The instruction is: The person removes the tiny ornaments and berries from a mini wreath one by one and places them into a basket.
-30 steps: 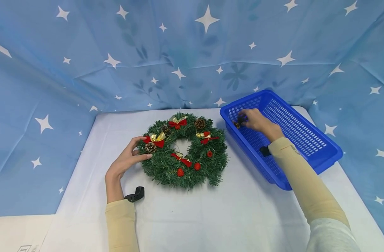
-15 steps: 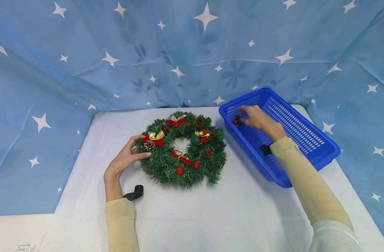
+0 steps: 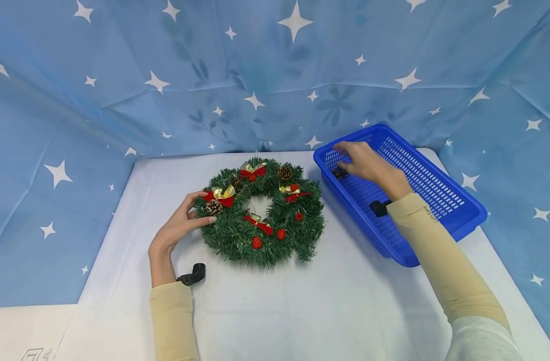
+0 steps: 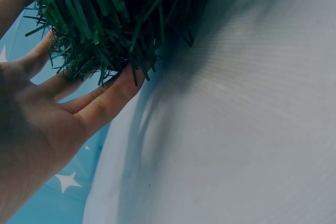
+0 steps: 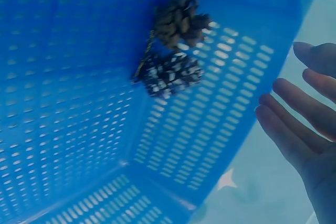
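A green Christmas wreath (image 3: 238, 245) with red-and-gold bows, red berries and pinecones lies on the white table. My left hand (image 3: 177, 228) holds its left edge, thumb and fingers spread around a white-tipped pinecone (image 3: 213, 207). In the left wrist view, the fingers (image 4: 107, 106) reach against the underside of the wreath's green tinsel (image 4: 105, 19). Over the far left end of the blue basket (image 3: 362, 218), my right hand (image 3: 369, 165) hovers with nothing in it. Inside lie a brown pinecone (image 5: 181, 22) and a white-tipped pinecone (image 5: 170, 74), apart from the fingertips.
The basket stands at the right of the table (image 3: 275, 311), close to the back. A blue curtain with white stars (image 3: 275, 65) encloses the back and both sides. Black wrist cameras (image 3: 193, 275) sit on both forearms.
The right hand has risen off the pinecones in the basket, and its fingers have spread away from them. Hardly any motion shows in the left hand or the wreath.
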Demonstrator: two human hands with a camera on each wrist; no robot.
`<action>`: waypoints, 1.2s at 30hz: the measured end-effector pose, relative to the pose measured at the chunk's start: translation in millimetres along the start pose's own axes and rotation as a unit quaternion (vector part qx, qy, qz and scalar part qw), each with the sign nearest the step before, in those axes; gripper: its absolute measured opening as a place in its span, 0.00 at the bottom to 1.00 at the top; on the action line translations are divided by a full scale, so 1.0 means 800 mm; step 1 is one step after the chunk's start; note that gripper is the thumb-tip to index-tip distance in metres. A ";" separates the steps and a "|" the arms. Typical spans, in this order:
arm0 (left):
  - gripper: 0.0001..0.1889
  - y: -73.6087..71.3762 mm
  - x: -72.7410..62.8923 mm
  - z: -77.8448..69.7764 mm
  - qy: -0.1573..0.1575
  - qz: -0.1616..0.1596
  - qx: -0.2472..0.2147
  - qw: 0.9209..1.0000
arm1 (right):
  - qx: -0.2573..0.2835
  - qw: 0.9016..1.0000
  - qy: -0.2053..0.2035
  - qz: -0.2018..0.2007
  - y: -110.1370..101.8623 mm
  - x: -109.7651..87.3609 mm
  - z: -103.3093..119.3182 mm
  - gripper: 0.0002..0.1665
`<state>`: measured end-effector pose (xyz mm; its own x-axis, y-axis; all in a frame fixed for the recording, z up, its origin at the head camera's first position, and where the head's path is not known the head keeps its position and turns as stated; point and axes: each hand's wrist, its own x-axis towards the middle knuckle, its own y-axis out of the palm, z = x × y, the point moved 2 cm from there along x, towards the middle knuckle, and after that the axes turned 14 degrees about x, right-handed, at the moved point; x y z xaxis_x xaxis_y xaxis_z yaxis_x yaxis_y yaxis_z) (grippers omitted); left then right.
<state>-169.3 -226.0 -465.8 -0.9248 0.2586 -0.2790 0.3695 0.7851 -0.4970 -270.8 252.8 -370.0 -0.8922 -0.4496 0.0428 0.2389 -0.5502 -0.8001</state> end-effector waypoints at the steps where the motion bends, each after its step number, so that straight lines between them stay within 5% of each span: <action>1: 0.44 0.000 0.000 0.000 0.000 0.000 0.000 1.000 | 0.000 1.000 -0.004 -0.001 -0.001 0.001 0.003 0.29; 18: 0.44 0.000 0.003 0.002 0.005 -0.002 -0.006 1.000 | -0.011 0.998 -0.053 0.024 0.002 0.017 0.057 0.27; 36: 0.44 0.000 0.004 0.002 0.009 -0.001 -0.008 1.000 | -0.013 0.997 -0.053 0.055 0.031 0.041 0.093 0.25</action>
<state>-172.4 -226.0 -467.9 -0.9269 0.2672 -0.2637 0.3667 0.7944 -0.4841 -265.8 171.9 -343.9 -0.8150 -0.5793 0.0153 0.3227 -0.4756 -0.8183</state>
